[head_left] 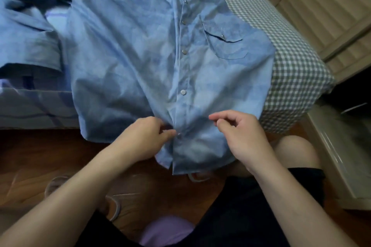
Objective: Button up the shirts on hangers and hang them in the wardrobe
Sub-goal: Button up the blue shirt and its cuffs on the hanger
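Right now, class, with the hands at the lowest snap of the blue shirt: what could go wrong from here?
1. The light blue snap-front shirt overhangs the edge of the checked bed cover; tugging might slide it to the floor.
2. The left hand pinches beside the bottom snap while the right hand hovers, so the bunched placket may close misaligned.

bed: gingham sheet | floor: dark wood | cabinet: beige, ribbed

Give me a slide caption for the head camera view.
Left hand pinches the blue shirt at its lowest snap; right hand hovers beside.
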A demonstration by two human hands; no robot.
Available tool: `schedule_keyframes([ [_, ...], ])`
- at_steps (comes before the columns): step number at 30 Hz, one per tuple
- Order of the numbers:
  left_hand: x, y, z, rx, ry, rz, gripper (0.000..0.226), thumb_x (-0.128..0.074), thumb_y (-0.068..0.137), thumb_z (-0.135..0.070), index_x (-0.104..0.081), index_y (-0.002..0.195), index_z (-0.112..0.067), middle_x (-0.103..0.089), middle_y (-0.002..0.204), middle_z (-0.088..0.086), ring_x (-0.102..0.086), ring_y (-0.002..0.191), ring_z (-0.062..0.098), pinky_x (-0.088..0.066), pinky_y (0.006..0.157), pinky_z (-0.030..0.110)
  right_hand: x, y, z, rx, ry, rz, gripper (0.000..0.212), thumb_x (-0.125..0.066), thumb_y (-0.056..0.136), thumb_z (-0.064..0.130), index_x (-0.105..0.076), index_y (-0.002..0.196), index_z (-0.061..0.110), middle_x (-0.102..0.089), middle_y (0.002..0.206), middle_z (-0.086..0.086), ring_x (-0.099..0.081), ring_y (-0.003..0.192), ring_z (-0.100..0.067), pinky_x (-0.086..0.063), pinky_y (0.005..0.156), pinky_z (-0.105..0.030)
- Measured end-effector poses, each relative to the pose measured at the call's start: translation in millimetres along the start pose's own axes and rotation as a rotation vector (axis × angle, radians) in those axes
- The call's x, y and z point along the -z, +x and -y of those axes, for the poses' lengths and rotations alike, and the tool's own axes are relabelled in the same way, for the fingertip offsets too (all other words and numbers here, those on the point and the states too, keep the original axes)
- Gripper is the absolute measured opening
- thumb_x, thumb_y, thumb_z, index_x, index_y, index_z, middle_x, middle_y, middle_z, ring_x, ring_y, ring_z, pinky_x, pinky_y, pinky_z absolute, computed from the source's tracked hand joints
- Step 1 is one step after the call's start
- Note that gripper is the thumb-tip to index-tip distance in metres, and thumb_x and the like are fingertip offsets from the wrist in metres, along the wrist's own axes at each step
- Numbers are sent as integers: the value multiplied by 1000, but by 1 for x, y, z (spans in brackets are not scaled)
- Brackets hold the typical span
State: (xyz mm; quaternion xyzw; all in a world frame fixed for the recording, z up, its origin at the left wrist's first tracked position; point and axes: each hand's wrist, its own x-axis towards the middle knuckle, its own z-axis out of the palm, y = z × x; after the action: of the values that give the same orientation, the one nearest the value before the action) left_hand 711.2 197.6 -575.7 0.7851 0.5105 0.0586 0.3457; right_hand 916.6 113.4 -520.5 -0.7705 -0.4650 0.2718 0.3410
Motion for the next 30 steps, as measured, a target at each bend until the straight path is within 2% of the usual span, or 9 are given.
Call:
schedule_keyframes([
  [6,80,8,38,171,-350,-560,15,-67,92,-34,-71,103,-25,-71,85,-5,-69,87,18,-52,82,35,-22,72,59,338,-274,143,33,-61,90,9,-73,118,22,-65,119,3,-61,110,-13,-45,99,-25],
  [11,141,-13,102,471,-246,-1077,55,-69,90,-32,-49,138,-13,-46,137,21,-42,131,39,-34,113,47,-63,157,115,470,-627,289,64,-58,98,35,-35,157,25,-22,167,-10,-23,152,-27,-12,121,-30],
  [15,179,-18,134,830,-533,-980,97,-73,87,-52,-22,157,-8,-27,157,27,-27,146,44,-27,118,48,-93,173,96,450,-921,372,82,-51,95,63,-12,162,33,-3,171,-5,-6,155,-29,-10,126,-38],
  [18,190,5,206,921,-1003,-906,143,-88,44,-79,-20,156,-23,-40,154,13,-50,130,42,-51,97,59,-92,177,88,478,-946,356,82,-46,96,66,-7,162,35,0,171,-3,-3,156,-27,-8,126,-38],
  [21,210,26,237,718,-1330,-960,74,-88,74,-42,-54,134,-15,-68,118,11,-68,90,28,-60,61,46,-83,178,89,500,-940,384,82,-47,96,65,-7,162,36,1,171,-3,-2,157,-25,-5,126,-35],
  [23,244,9,160,686,-1045,-1068,18,-67,89,-11,-67,106,-12,-71,108,16,-64,82,28,-55,65,33,-81,179,91,477,-880,434,83,-52,94,62,-10,162,37,0,171,-2,-1,157,-26,-4,126,-34],
  [26,301,-1,68,368,-286,-1387,22,-58,83,-2,-74,92,-14,-70,106,13,-64,96,29,-43,76,26,-67,183,103,376,-601,546,78,-64,95,47,-25,160,28,-10,170,-6,-9,156,-25,-10,123,-31],
  [28,322,-6,-1,-120,59,-1507,16,-64,83,-2,-76,91,-11,-67,104,10,-61,93,24,-38,73,25,-47,183,115,256,-148,585,65,-66,98,29,-39,155,18,-35,160,-6,-28,151,-22,-27,117,-30],
  [30,309,-1,-60,-609,285,-1257,13,-69,86,-3,-77,91,-12,-69,104,7,-65,94,24,-46,77,29,-19,183,120,149,359,501,47,-60,100,18,-50,146,14,-53,143,-3,-43,141,-22,-34,115,-35],
])
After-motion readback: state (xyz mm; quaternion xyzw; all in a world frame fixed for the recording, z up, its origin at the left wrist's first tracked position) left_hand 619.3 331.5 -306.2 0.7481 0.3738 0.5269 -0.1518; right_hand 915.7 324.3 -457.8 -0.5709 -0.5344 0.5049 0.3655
